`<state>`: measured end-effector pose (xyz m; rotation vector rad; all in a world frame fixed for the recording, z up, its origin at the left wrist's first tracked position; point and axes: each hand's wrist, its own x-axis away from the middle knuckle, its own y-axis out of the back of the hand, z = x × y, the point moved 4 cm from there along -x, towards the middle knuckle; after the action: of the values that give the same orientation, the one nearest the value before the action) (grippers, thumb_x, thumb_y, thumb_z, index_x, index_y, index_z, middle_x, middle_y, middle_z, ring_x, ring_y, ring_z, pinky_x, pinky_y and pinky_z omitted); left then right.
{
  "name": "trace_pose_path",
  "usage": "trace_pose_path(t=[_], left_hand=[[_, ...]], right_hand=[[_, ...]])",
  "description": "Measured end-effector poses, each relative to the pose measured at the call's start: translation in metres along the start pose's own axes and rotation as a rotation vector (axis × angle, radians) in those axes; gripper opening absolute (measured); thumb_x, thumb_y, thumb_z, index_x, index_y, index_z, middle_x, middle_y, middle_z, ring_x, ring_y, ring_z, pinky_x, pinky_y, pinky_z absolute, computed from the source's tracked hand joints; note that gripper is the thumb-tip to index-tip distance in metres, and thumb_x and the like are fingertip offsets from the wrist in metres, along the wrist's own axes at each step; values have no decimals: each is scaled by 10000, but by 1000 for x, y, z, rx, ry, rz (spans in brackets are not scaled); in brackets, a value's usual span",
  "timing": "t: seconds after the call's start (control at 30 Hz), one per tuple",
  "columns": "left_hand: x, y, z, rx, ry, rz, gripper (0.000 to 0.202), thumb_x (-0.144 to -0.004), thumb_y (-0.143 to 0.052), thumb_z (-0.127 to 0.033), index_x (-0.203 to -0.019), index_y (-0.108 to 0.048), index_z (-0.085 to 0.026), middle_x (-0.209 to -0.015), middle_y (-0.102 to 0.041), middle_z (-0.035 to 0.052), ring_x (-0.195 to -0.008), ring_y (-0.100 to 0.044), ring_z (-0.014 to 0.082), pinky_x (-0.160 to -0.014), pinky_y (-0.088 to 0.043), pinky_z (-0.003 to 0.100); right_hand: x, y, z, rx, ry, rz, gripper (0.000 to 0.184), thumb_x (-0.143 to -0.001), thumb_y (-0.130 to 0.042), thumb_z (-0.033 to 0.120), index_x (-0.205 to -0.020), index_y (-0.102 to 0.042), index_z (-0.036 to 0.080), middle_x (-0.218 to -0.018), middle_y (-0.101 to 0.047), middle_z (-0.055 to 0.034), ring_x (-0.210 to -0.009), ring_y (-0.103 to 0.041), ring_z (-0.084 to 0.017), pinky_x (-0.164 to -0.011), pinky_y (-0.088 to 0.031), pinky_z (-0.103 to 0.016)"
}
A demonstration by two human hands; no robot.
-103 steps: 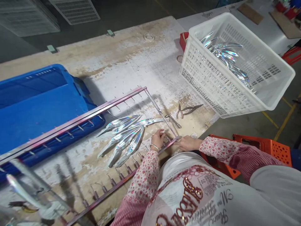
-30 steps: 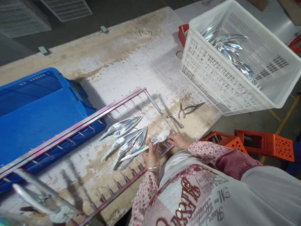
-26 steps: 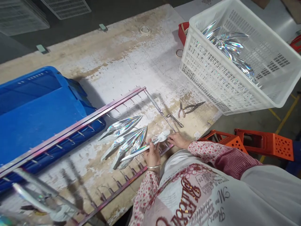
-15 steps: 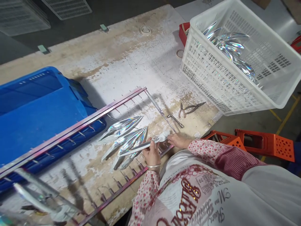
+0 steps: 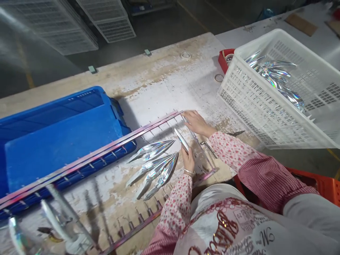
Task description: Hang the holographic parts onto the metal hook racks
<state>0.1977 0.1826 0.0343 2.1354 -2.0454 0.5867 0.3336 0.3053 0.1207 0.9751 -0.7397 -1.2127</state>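
My left hand is closed around a shiny silver pointed piece, its narrow tip facing up and away. At the far right corner of the metal hook rack, my right hand reaches over the rail end with its fingers stretched out. Whether it grips the rail is hard to see. Several similar silver pieces with iridescent faces lie inside the rack's frame, left of my left hand. An L-shaped socket wrench lies under the right forearm.
A blue bin stands at the left, under the rack's far rail. At the right, a white perforated basket holds more silver pieces. Pliers show partly beside my right sleeve. Tape rolls and a red box are farther back.
My right hand has left the piece and moved up to the rack's far corner. My left hand has turned the piece so its tip points away. The view has shifted.
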Motion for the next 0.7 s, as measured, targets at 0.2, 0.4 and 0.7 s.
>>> trace_pose_path(t=[0.2, 0.4, 0.7], left_hand=[[-20, -8, 11, -87, -48, -23, 362, -847, -606, -405, -1145, -555, -206, -1082, -618, 92, -1054, -582, 242, -895, -466, 346], [-34, -4, 16, -119, -38, -37, 350, -865, -572, -452, -1108, -553, -200, -1011, -619, 89, -977, -600, 236, -863, -470, 346], [-36, -13, 9, -74, 29, 21, 399, -825, -637, -461, -1108, -556, -192, -982, -649, 95, -984, -603, 257, -881, -459, 357]], right_hand=[[-51, -23, -3, -19, 56, 118, 600, -860, -432, 73, -1445, -345, 174, -1490, -330, -119, -1179, -517, -209, -995, -463, -369], [-42, -26, -1, 0, -22, 132, 669, -828, -382, -10, -1459, -329, 205, -1501, -305, -114, -1106, -574, -180, -960, -490, -333], [-43, -33, -2, -1, -20, 105, 703, -804, -374, -6, -1469, -321, 219, -1529, -282, -104, -1150, -560, -201, -970, -494, -352]])
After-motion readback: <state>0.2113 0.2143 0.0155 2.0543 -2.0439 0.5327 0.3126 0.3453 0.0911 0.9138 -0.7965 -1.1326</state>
